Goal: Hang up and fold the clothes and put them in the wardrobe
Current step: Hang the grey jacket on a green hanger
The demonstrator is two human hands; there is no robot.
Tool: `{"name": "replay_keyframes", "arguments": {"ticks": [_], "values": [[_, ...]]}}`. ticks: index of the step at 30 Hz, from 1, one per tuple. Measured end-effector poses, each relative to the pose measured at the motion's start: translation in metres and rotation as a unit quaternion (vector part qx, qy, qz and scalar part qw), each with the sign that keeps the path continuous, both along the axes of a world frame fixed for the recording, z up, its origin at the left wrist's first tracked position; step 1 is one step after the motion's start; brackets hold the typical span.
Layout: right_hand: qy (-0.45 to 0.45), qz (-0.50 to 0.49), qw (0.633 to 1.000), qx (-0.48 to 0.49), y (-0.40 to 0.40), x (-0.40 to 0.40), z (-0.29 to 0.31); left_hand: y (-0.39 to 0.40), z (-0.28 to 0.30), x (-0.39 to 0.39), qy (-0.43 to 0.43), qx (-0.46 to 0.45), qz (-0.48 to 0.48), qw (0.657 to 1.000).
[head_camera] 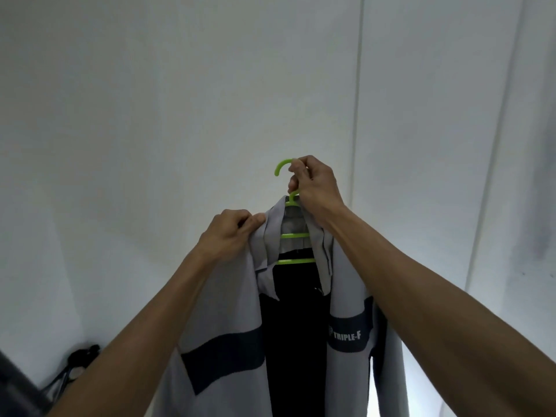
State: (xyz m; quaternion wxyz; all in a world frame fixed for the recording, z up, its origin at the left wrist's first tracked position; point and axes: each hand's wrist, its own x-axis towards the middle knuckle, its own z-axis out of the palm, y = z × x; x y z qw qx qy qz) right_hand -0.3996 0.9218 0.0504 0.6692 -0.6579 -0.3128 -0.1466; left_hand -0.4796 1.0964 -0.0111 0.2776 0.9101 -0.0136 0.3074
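1. The white wall [150, 115] fills the background.
2. The grey jacket [222, 311] hangs upright in front of it at centre, long axis vertical, collar up, open front toward the camera, with dark bands and "TRIPLE-F" lettering.
3. The left hand [228, 236] pinches the jacket's shoulder edge between curled fingers and thumb.
4. The right hand [316, 188] grips the neck of the green hanger [294, 235], fingers curled round it.
5. The hanger's hook points up, opening leftward.
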Motion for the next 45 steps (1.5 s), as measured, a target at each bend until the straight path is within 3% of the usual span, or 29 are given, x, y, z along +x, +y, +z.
{"name": "replay_keyframes", "arguments": {"ticks": [3,6,9,13,19,22,26,29,33,37,42,45], "values": [[-0.002,-0.020,1.000,-0.006,-0.010,0.007,-0.005,0.000,-0.003,0.009,0.016,0.005,-0.013,1.000],[-0.070,-0.111,0.989,-0.070,-0.023,0.012,-0.017,0.008,-0.001,0.015,0.004,0.007,0.033,0.999],[-0.105,-0.214,0.955,-0.178,-0.044,0.008,-0.062,0.017,0.009,0.016,-0.021,0.002,0.100,0.995],[-0.106,-0.319,0.898,-0.284,-0.051,-0.002,-0.129,0.021,0.021,0.023,-0.046,-0.020,0.114,0.992],[-0.037,-0.230,0.936,-0.264,-0.029,-0.011,-0.129,0.022,0.023,0.023,-0.067,0.000,0.126,0.990],[-0.019,-0.227,0.954,-0.197,-0.040,-0.010,-0.112,0.028,0.020,0.016,-0.099,0.005,0.168,0.981],[-0.074,-0.236,0.951,-0.186,-0.056,-0.024,-0.076,0.035,0.015,0.008,-0.128,-0.004,0.207,0.970],[-0.089,-0.219,0.933,-0.270,-0.049,-0.037,-0.060,0.027,0.019,0.009,-0.133,-0.026,0.187,0.973],[-0.088,-0.245,0.933,-0.248,-0.042,-0.023,-0.057,0.019,0.028,0.007,-0.134,-0.017,0.153,0.979],[-0.125,-0.181,0.939,-0.266,-0.040,-0.006,-0.048,0.023,0.031,0.003,-0.126,-0.037,0.137,0.982],[-0.174,-0.184,0.947,-0.198,-0.013,-0.016,-0.022,0.008,0.031,0.001,-0.115,-0.051,0.130,0.983],[-0.093,-0.136,0.981,-0.098,0.000,-0.022,0.005,-0.002,0.026,0.003,-0.097,-0.064,0.118,0.986]]}}
